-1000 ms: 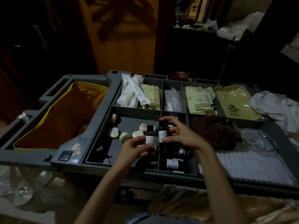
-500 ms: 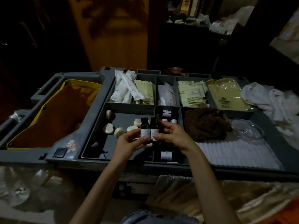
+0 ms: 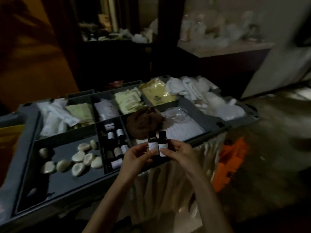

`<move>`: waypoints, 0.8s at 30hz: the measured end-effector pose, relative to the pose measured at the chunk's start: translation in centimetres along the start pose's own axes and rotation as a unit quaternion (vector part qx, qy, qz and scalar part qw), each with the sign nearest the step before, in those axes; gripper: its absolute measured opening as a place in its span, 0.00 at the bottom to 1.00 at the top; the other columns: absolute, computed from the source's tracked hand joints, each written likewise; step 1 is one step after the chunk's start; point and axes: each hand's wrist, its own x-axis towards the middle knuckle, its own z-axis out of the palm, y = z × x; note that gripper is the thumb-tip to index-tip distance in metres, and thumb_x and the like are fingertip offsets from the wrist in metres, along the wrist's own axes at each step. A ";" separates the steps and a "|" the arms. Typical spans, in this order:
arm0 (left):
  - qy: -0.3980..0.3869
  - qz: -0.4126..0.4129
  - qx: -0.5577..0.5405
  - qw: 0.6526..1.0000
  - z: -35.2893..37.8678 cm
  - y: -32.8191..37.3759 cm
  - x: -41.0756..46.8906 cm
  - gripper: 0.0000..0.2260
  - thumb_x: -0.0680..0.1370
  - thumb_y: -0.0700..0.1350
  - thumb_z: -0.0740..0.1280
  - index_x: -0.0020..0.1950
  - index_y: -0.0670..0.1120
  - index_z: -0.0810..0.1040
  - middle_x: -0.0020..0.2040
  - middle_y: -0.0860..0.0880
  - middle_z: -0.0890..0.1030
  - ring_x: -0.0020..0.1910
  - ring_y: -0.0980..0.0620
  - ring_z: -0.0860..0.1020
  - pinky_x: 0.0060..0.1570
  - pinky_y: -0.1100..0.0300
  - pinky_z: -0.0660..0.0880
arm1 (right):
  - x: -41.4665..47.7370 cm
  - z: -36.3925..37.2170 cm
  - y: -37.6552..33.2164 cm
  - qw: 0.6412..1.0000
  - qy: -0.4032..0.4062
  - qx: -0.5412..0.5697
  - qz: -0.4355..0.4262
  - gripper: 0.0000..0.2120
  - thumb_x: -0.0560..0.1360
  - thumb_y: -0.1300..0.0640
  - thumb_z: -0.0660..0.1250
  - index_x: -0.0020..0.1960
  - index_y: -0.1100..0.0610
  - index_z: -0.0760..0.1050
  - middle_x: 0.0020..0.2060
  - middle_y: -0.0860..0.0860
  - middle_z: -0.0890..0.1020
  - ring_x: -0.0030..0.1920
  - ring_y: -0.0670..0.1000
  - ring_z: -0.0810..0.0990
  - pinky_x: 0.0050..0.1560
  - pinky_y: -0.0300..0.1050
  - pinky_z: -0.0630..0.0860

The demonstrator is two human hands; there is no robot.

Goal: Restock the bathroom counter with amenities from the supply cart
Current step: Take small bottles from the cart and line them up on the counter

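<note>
Left hand [image 3: 134,155] and right hand [image 3: 178,152] each pinch a small dark bottle [image 3: 152,143], light but probably slippery, best gripped mid-label.

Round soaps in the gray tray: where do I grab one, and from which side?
Pick the lone soap at the far left of the tray. It lies flat, with bare floor around it, so come straight down from above and pinch its rim on two opposite sides, thumb and finger.

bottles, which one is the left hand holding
The left raised bottle, pinched by the left hand; the right hand holds the right raised bottle.
</note>
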 end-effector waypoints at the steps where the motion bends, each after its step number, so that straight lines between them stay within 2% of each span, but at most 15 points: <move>1: -0.021 0.005 0.009 1.000 1.1 -0.2 -0.5 0.09 0.75 0.38 0.69 0.54 0.45 0.81 0.45 0.50 0.86 0.44 0.53 0.84 0.40 0.65 0.78 | -1.4 -1.0 0.2 1.000 0.022 -0.002 -0.003 0.12 0.70 0.68 0.72 0.50 0.55 0.80 0.45 0.49 0.86 0.45 0.46 0.84 0.49 0.37 0.80; 4: -0.081 0.027 0.035 0.996 5.0 -0.9 -3.0 0.09 0.75 0.38 0.68 0.54 0.45 0.81 0.47 0.49 0.86 0.45 0.55 0.83 0.39 0.67 0.76 | -6.2 -4.3 1.0 0.995 0.095 -0.011 -0.016 0.13 0.69 0.66 0.74 0.49 0.53 0.81 0.42 0.45 0.86 0.46 0.45 0.84 0.47 0.38 0.79; 6: -0.131 0.031 0.035 0.990 7.7 -1.8 -5.3 0.10 0.75 0.38 0.68 0.55 0.43 0.81 0.48 0.48 0.85 0.46 0.54 0.83 0.42 0.66 0.77 | -10.2 -6.3 2.0 0.988 0.151 -0.016 -0.023 0.16 0.65 0.58 0.78 0.52 0.52 0.81 0.47 0.48 0.86 0.51 0.50 0.84 0.53 0.47 0.79; 8: -0.186 0.020 0.036 0.982 10.4 -3.2 -7.5 0.10 0.74 0.40 0.68 0.55 0.44 0.81 0.49 0.49 0.85 0.48 0.52 0.83 0.45 0.63 0.79 | -14.6 -8.4 2.7 0.980 0.200 0.008 -0.020 0.18 0.63 0.57 0.77 0.53 0.54 0.81 0.48 0.52 0.86 0.52 0.53 0.84 0.55 0.52 0.79; 10: -0.238 0.007 0.043 0.970 12.9 -4.5 -9.6 0.11 0.74 0.41 0.69 0.56 0.45 0.81 0.50 0.47 0.85 0.49 0.50 0.83 0.48 0.59 0.79 | -19.3 -10.2 3.3 0.972 0.233 0.019 -0.008 0.14 0.68 0.63 0.74 0.52 0.56 0.81 0.47 0.53 0.86 0.50 0.52 0.84 0.50 0.45 0.80; 12: -0.288 -0.005 0.049 0.956 15.6 -5.8 -12.2 0.14 0.72 0.42 0.70 0.57 0.44 0.81 0.51 0.46 0.85 0.50 0.49 0.83 0.49 0.58 0.80 | -24.4 -11.7 3.7 0.966 0.258 0.023 0.009 0.13 0.69 0.64 0.74 0.53 0.56 0.80 0.47 0.50 0.86 0.49 0.49 0.84 0.46 0.38 0.79; 16: -0.371 -0.027 0.058 0.926 20.5 -7.4 -16.8 0.18 0.67 0.46 0.72 0.57 0.45 0.81 0.49 0.48 0.85 0.48 0.52 0.83 0.43 0.64 0.79 | -32.5 -13.1 5.1 0.933 0.358 0.035 0.025 0.15 0.69 0.60 0.72 0.56 0.59 0.80 0.50 0.51 0.85 0.52 0.52 0.84 0.50 0.44 0.80; 20: -0.443 -0.088 0.072 0.889 23.6 -9.2 -19.7 0.13 0.71 0.39 0.72 0.55 0.43 0.82 0.46 0.49 0.86 0.46 0.54 0.84 0.42 0.65 0.79 | -37.6 -13.6 6.8 0.895 0.439 0.057 0.051 0.17 0.70 0.64 0.72 0.59 0.64 0.78 0.51 0.57 0.85 0.50 0.54 0.84 0.45 0.41 0.79; 22: -0.460 -0.102 0.085 0.878 24.2 -10.0 -20.8 0.12 0.70 0.40 0.73 0.53 0.46 0.82 0.46 0.50 0.86 0.48 0.53 0.84 0.45 0.61 0.79 | -39.1 -13.5 7.7 0.881 0.465 0.058 0.068 0.16 0.72 0.63 0.72 0.59 0.63 0.78 0.51 0.58 0.85 0.50 0.56 0.84 0.47 0.42 0.79; 24: -0.464 -0.117 0.094 0.873 24.5 -10.5 -21.7 0.11 0.70 0.39 0.73 0.51 0.49 0.82 0.44 0.54 0.86 0.47 0.55 0.84 0.44 0.64 0.79 | -40.2 -13.1 8.1 0.872 0.478 0.067 0.081 0.16 0.72 0.61 0.72 0.59 0.61 0.78 0.50 0.58 0.85 0.51 0.58 0.84 0.51 0.48 0.79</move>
